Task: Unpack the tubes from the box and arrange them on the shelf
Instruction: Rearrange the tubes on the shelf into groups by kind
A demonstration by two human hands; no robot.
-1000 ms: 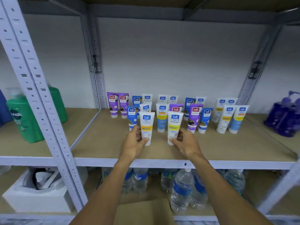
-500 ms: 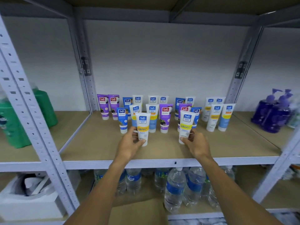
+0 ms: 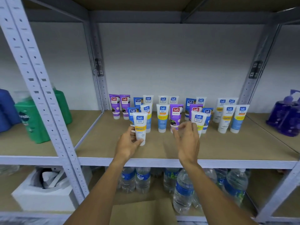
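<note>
**Two tubes being set down at the front of the shelf**

While the rack is read from its left side, green shampoo bottles (image 3: 34, 120) are seen in the neighbouring bay, kept apart from the tubes by the perforated upright (image 3: 43, 101). On the brown shelf board (image 3: 227, 148), a white Vitamin C tube (image 3: 140, 129) is held cap-down by the left hand (image 3: 128, 143), the thumb and fingers closed around its lower half; it is probably being steadied so that it stands in front of the existing rows with its label facing out. Behind it, the standing tubes (image 3: 162, 117) are grouped roughly by colour, purple, blue and white, which suggests sorting by kind. Further right, the right hand (image 3: 186, 140) is blurred, its fingers loosely spread and apparently just off a second white tube (image 3: 198, 119), which stands beside the purple and blue ones; contact cannot be ruled out. At the far right, purple pump bottles (image 3: 285, 117) occupy the next bay.

Compared with half a second ago, the second tube has been carried back and to the right into the row, and the right hand's grip has been opened, whereas the left hand's hold is unchanged. The box is not clearly identifiable.
</note>
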